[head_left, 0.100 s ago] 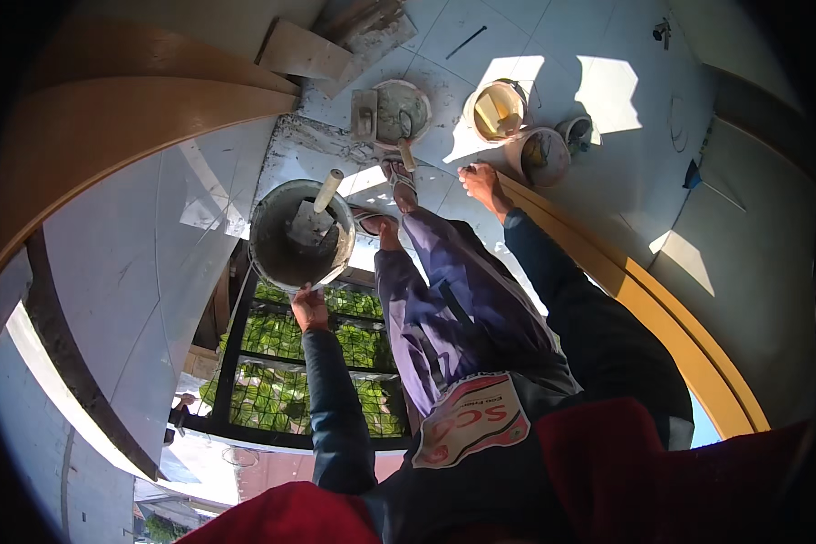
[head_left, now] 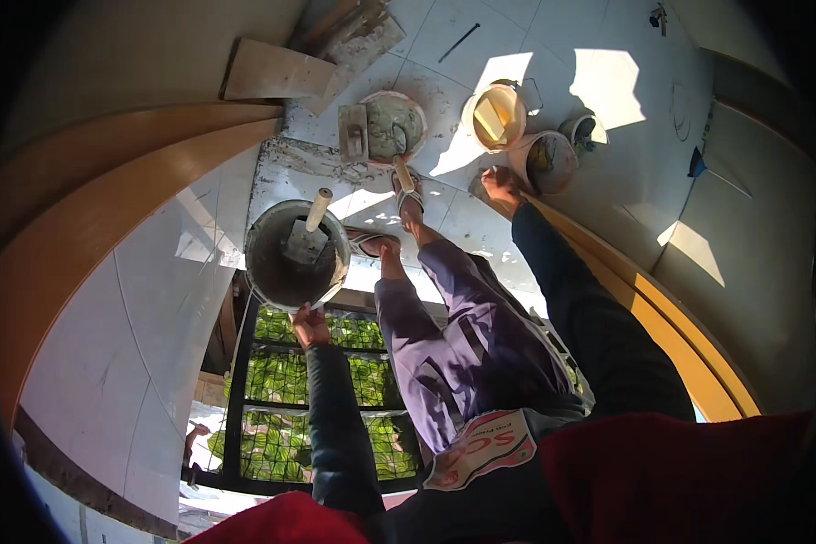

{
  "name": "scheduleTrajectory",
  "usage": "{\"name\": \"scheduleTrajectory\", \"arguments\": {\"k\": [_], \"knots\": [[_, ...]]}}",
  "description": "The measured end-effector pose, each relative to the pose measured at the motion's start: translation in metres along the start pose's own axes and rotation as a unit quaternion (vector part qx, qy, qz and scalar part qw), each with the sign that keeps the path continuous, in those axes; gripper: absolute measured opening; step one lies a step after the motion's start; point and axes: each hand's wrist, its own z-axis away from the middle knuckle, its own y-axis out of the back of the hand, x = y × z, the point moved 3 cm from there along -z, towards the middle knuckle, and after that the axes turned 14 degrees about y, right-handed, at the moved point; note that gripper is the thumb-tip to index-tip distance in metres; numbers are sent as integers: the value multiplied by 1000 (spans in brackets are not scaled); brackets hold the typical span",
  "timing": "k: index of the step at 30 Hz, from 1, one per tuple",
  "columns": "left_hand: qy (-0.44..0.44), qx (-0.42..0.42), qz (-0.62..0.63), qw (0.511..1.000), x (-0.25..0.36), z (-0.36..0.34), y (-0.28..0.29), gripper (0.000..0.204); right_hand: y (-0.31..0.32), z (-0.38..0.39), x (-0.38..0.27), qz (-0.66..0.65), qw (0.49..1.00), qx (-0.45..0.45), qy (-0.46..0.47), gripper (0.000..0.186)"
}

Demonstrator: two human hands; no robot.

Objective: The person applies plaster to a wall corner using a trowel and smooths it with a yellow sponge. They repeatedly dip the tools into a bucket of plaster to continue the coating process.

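My left hand (head_left: pixel 310 326) grips the near rim of a dark round bucket (head_left: pixel 253 249). A trowel (head_left: pixel 318 210) stands inside it, wooden handle up and flat blade against grey residue. My right hand (head_left: pixel 503 185) is out ahead with its fingers curled, over the far end of the yellow wooden frame (head_left: pixel 639 290). Its palm is hidden, so I cannot tell whether anything is in it. A pale basin (head_left: pixel 421 127) of grey mortar lies ahead; a float (head_left: pixel 352 134) overlaps its left edge, and another wooden-handled trowel (head_left: pixel 403 174) leans out toward my foot.
A cream bucket (head_left: pixel 470 118), a pinkish bucket (head_left: pixel 564 161) and a small pot (head_left: pixel 586 127) stand ahead right. Boards (head_left: pixel 276 71) lie far left. Below me, a black metal grille (head_left: pixel 238 399) has greenery beneath. A curved wooden frame (head_left: pixel 91 199) borders the left.
My right hand has moved right, closer to the buckets. My left hand stays on the dark bucket's rim. The whole view has shifted a little.
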Motion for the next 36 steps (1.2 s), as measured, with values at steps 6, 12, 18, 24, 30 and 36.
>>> {"name": "scheduleTrajectory", "arguments": {"k": [6, 12, 18, 24, 30, 36], "knots": [[72, 14, 51, 996, -19, -168, -5, 39, -14, -166, 73, 83, 910, -135, -384, 50], [41, 21, 16, 999, -80, -278, -12, 20, 38, -216, 150, 74, 939, -27, -335, 91], [-203, 146, -595, 764, -69, -309, 49, 15, 27, -224, 153, 21, 962, -73, -263, 85], [80, 72, 13, 994, -74, -298, -19, 23, 53, -208, 133, 145, 960, 4, -241, 45], [188, 121, -20, 974, -57, -268, -22, 44, 33, -205, 194, -111, 914, 275, -277, 26], [128, 179, -78, 972, -43, -222, 2, 78, -3, -246, 144, 31, 970, -39, -236, 34]]}}
